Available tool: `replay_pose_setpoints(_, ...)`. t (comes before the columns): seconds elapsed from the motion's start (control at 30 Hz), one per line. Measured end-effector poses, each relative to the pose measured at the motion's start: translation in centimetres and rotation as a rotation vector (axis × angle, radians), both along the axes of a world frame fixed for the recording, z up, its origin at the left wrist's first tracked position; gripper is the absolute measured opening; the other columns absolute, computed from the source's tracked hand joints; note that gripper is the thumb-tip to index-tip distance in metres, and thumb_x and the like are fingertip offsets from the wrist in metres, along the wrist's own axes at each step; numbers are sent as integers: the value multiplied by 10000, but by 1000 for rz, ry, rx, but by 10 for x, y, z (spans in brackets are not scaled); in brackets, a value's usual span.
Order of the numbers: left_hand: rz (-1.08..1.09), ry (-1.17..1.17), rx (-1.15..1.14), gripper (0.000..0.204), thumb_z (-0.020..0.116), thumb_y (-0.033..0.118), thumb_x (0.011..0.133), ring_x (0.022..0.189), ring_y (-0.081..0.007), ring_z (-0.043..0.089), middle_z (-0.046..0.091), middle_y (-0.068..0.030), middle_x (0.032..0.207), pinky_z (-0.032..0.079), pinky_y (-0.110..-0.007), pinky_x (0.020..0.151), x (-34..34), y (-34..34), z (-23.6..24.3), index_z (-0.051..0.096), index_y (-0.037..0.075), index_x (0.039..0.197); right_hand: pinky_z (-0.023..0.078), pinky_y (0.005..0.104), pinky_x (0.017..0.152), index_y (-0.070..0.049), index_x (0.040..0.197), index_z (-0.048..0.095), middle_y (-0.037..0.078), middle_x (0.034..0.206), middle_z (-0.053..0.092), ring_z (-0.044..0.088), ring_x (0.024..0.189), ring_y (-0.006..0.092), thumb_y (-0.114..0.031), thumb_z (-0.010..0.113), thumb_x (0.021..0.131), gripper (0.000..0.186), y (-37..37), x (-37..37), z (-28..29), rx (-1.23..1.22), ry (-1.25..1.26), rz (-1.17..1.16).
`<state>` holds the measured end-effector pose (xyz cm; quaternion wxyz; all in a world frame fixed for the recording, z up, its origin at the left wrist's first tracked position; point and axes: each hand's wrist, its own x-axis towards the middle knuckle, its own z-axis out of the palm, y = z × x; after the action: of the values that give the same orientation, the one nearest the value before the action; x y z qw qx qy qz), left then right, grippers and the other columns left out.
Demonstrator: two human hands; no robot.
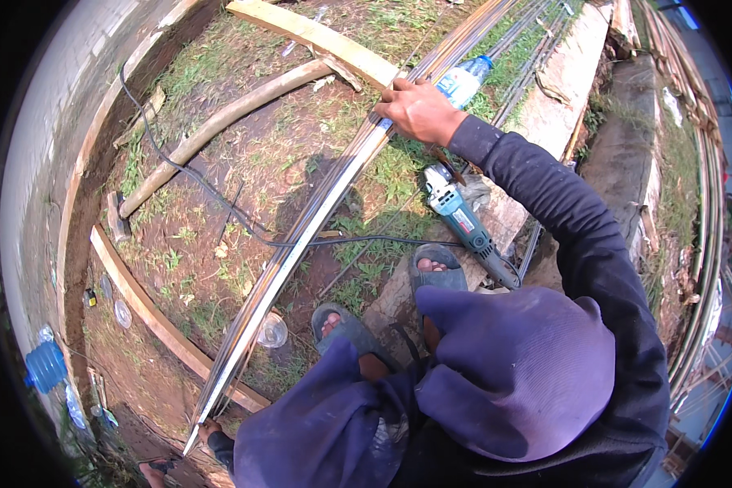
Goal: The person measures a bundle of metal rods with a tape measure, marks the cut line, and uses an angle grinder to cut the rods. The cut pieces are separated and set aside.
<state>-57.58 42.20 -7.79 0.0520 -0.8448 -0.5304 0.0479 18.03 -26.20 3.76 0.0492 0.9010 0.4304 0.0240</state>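
A bundle of long thin metal rods (pixel 272 272) runs slantwise across the ground, from the lower left to the upper right. Along it lies a flat, bright whitish strip (pixel 313 220). My right hand (pixel 423 110) is closed over the rods near the strip's upper end, fingers curled across them. Far down at the lower left, my left hand (pixel 210 428) grips the bundle's near end, and my sleeve and knee hide part of it. A teal angle grinder (pixel 464 215) lies on a board to the right, below my right forearm. Beside my right wrist is a plastic water bottle (pixel 462 81).
Wooden planks (pixel 325 39) and a round pole (pixel 220 122) lie on grass and dirt. A hammer head (pixel 118 215) sits by the pole. A black cable (pixel 195 175) crosses beneath the rods. My sandalled feet (pixel 439 264) stand near the grinder. A blue water jug (pixel 45 366) is far left.
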Motion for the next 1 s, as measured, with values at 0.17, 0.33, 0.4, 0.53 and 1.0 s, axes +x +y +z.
replay_pose_setpoints(0.17, 17, 70, -40, 405, 607, 312, 932, 881, -441, 665, 694, -288, 962, 527, -478, 744, -1, -5, 4, 667, -68, 1060, 578, 475, 774, -103, 1035, 703, 59, 957, 678, 628, 1004, 247, -140, 677, 823, 216, 0, -3, -1, -18, -23, -27)
replay_pose_setpoints(0.33, 41, 87, -62, 391, 602, 311, 945, 908, -419, 660, 686, -259, 970, 522, -471, 768, 6, -2, 8, 657, -55, 1073, 553, 459, 792, -124, 1117, 699, 73, 1020, 682, 626, 1009, 245, -161, 663, 854, 267, 7, -14, -3, -78, -70, -66)
replay_pose_setpoints(0.4, 51, 87, -67, 383, 600, 308, 950, 918, -408, 655, 681, -245, 973, 520, -468, 782, 6, -1, 10, 653, -49, 1078, 549, 462, 796, -130, 1138, 696, 84, 1036, 681, 628, 1015, 247, -168, 662, 861, 281, 9, -15, -4, -99, -71, -75)
replay_pose_setpoints(0.53, 73, 68, -68, 367, 594, 303, 961, 939, -387, 647, 672, -218, 978, 517, -462, 808, 8, 3, 13, 644, -38, 1087, 554, 471, 804, -122, 1161, 687, 109, 1035, 686, 650, 1015, 270, -187, 684, 855, 312, 10, -15, 3, -135, -29, -111)
replay_pose_setpoints(1.0, 467, -456, 222, 312, 575, 285, 998, 1010, -312, 617, 639, -124, 996, 503, -442, 903, 20, 42, 82, 612, 0, 1120, 514, 481, 783, -26, 1188, 518, 162, 999, 606, 627, 939, 374, -249, 782, 795, 523, 85, -151, 34, 448, 840, 279)
